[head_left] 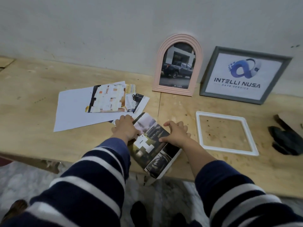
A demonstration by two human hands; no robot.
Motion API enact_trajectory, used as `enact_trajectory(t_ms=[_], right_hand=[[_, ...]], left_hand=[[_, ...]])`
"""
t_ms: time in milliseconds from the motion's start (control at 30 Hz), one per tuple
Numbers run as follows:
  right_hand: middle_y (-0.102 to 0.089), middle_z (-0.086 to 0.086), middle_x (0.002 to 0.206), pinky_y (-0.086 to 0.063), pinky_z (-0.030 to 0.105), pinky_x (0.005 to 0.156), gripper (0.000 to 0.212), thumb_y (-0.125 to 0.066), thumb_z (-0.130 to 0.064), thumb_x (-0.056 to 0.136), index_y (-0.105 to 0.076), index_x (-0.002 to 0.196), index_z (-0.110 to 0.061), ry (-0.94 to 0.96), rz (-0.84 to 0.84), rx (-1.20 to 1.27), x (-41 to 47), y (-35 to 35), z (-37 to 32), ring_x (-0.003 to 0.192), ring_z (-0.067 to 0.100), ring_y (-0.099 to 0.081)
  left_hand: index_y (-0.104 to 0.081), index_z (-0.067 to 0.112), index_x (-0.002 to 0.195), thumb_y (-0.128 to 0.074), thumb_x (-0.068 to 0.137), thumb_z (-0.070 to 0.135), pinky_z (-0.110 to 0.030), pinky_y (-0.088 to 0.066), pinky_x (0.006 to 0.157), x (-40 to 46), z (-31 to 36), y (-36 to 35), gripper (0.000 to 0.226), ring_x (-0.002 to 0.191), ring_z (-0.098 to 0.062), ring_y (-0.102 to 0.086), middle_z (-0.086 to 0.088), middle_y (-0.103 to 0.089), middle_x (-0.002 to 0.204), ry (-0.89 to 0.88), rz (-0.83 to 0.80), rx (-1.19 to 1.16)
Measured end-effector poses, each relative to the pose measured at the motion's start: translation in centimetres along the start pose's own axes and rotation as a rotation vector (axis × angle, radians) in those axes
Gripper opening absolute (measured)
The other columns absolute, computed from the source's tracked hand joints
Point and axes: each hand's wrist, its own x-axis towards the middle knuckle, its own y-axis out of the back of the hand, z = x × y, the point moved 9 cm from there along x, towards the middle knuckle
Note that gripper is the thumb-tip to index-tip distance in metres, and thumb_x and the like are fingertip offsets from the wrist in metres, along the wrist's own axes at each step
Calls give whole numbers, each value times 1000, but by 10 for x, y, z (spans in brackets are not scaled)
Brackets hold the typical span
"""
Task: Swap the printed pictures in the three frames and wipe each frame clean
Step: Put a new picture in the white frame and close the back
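Glossy print on rough plywood table [41, 82]

Left hand [125, 128] and right hand [176, 135] pinch the dark printed picture [152, 145]'s edges, fingers curled; its backing is hidden.

Long sleeves [91, 182] — navy, white-striped

Both hands, left [125, 128] and right [176, 134], grip printed picture [152, 141] at table [32, 89] edge; white frame [226, 133] beside.
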Motion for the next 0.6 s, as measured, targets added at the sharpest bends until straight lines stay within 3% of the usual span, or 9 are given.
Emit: enact_trajectory(t_ms=[100, 167, 200, 267, 333, 433, 500, 567, 600], right_hand=[[-36, 2, 131, -24, 35, 87, 61, -74, -42, 75, -45, 129, -39, 4, 60, -5, -3, 2, 3, 124, 24, -31], [-37, 2, 134, -26, 36, 91, 64, -71, -45, 78, -42, 134, -35, -27, 114, 30, -4, 9, 10, 126, 24, -31], [-37, 3, 137, -27, 38, 95, 68, -70, -47, 79, -39, 137, -33, -46, 150, 70, -6, 14, 14, 128, 25, -31], [-36, 4, 141, -29, 39, 103, 76, -70, -50, 79, -33, 142, -29, -85, 241, 206, -9, 30, 21, 132, 27, -30], [-41, 4, 140, -35, 33, 100, 78, -73, -46, 79, -32, 142, -23, -92, 286, 489, -11, 45, 28, 129, 26, -38], [-61, 1, 123, -48, 37, 94, 68, -77, -47, 68, -48, 124, -21, -143, 235, 911, -11, 52, 38, 107, 22, -60], [-70, 6, 105, -53, 47, 91, 46, -75, -40, 70, -60, 107, -17, -146, 262, 950, -11, 65, 54, 97, 28, -67], [-70, 9, 96, -55, 45, 87, 18, -68, -20, 84, -63, 99, -12, -153, 307, 946, -17, 84, 72, 91, 31, -68], [-69, 9, 93, -56, 42, 83, 12, -65, -14, 87, -62, 99, -12, -165, 318, 950, -21, 93, 80, 86, 29, -68]], left_hand=[[-46, 15, 93, -54, 96, 17, -28, -51, 71, 0, -2, 5, 9, 69, -21, -56, -3, -56, 82, -45, 38, -333], [-44, 10, 96, -49, 99, 12, -15, -42, 49, -5, 4, 14, 6, 57, -16, -48, -3, -50, 75, -78, 63, -445], [-44, 10, 100, -48, 99, 12, -16, -41, 47, -5, 5, 20, 4, 56, -17, -50, -5, -52, 77, -83, 86, -500], [-46, 11, 104, -47, 99, 12, -22, -46, 49, -2, 8, 29, 5, 59, -21, -54, -10, -58, 85, -51, 117, -615], [-46, 12, 104, -47, 99, 13, -24, -47, 53, 3, 15, 35, 5, 68, -25, -57, -12, -59, 94, -16, 152, -691], [-47, 16, 112, -48, 99, 19, -31, -44, 74, 4, 33, 34, 13, 93, -30, -58, -11, -58, 110, 17, 173, -738], [-48, 14, 121, -47, 100, 19, -28, -38, 76, 1, 52, 25, 21, 91, -24, -52, -7, -53, 107, 24, 158, -758], [-49, 14, 114, -47, 98, 18, -28, -41, 82, -3, 71, 8, 17, 87, -24, -50, -11, -56, 103, 28, 109, -776], [-50, 14, 108, -48, 96, 18, -35, -40, 100, -4, 79, -1, 13, 85, -26, -51, -18, -60, 104, 33, 89, -785]])
